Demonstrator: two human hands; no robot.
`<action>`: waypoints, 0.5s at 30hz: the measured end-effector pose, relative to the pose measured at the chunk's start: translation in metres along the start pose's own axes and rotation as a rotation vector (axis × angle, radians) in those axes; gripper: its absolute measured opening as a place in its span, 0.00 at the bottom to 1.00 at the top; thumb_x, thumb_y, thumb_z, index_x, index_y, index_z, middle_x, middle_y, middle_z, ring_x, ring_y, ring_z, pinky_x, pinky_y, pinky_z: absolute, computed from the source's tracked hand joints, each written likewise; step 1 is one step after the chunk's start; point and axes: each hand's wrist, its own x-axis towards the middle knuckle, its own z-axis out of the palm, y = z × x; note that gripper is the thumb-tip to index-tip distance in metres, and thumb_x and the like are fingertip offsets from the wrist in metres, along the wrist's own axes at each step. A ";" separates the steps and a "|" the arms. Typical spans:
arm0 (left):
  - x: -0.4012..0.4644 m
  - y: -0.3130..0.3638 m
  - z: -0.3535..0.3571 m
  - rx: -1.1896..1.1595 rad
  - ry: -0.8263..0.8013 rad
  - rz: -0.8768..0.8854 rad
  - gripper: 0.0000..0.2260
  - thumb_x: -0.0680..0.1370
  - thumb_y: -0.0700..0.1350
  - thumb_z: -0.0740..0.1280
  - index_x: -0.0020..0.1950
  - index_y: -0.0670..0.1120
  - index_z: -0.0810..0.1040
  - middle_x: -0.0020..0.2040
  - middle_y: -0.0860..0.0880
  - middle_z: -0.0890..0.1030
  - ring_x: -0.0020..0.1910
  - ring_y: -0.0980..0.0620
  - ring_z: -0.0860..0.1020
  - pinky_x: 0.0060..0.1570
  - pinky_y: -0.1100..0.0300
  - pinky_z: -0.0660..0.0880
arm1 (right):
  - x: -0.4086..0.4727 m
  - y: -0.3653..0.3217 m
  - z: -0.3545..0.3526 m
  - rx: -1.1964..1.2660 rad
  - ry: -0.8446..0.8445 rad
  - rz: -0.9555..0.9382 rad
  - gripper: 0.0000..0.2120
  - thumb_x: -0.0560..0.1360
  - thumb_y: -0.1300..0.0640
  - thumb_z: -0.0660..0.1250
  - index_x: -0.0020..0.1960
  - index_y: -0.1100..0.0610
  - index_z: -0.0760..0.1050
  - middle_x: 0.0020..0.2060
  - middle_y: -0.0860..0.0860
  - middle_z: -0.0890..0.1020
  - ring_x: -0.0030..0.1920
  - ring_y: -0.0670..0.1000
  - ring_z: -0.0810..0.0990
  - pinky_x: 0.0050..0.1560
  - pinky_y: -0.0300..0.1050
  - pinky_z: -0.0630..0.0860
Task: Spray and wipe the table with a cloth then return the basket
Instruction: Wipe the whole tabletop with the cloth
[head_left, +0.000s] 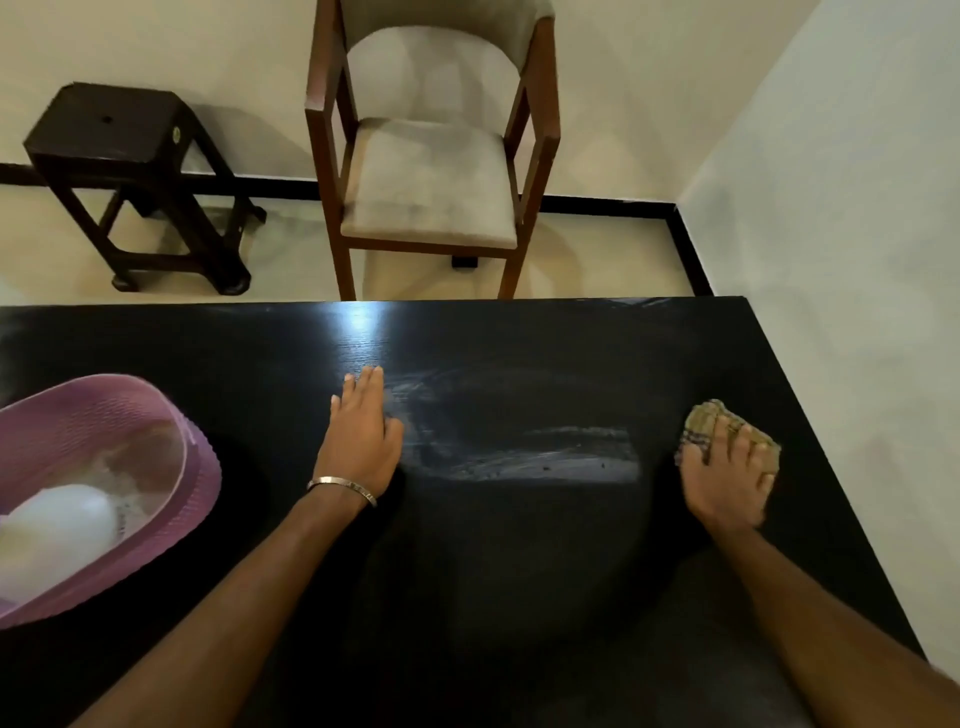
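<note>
Here the cloth (727, 434) is pressed to the table (519, 571) under the right hand (727, 483), whose fingers are spread over the bunched fabric and curled a little into it, near the right edge. The left hand (363, 441) is laid flat on the top, fingers straight and together, holding nothing. Between the two hands a pale smear (519, 457) is seen, with a few dark specks in it, so the wiping is judged unfinished. The basket (171, 467) stands on the table at the left, well apart from the left hand, with a white bottle (57, 525) lying inside; whether that is the sprayer cannot be told.

Several slips may be expected from here. The cloth is close to the right edge, and a stroke carried too far that way could send it, or the hand, off the table. Since the fabric is bunched, only a narrow band is likely to be cleaned at each pass, and streaks could be left on the glossy dark top. A wide sweep to the left could knock the basket, which looks light. The braced left palm may slide if the surface under it is wet.
</note>
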 end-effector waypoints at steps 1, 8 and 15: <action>-0.001 -0.003 -0.002 -0.005 0.004 -0.006 0.27 0.80 0.39 0.55 0.79 0.43 0.51 0.79 0.47 0.52 0.78 0.49 0.45 0.74 0.54 0.41 | -0.013 -0.024 0.007 -0.005 0.017 -0.023 0.32 0.83 0.43 0.51 0.82 0.52 0.46 0.81 0.58 0.51 0.80 0.63 0.48 0.78 0.65 0.47; 0.004 -0.005 -0.013 -0.013 0.038 -0.012 0.27 0.79 0.39 0.56 0.78 0.43 0.53 0.79 0.46 0.54 0.78 0.48 0.47 0.76 0.51 0.43 | -0.187 -0.207 0.057 0.045 -0.091 -0.811 0.37 0.72 0.41 0.54 0.81 0.48 0.56 0.81 0.55 0.54 0.81 0.59 0.49 0.78 0.64 0.42; 0.004 0.004 -0.003 0.002 0.006 0.022 0.27 0.80 0.39 0.55 0.78 0.42 0.53 0.79 0.45 0.54 0.78 0.48 0.47 0.76 0.51 0.43 | -0.131 -0.124 0.045 0.018 -0.056 -0.863 0.37 0.72 0.41 0.57 0.80 0.42 0.56 0.81 0.48 0.56 0.81 0.53 0.50 0.80 0.57 0.46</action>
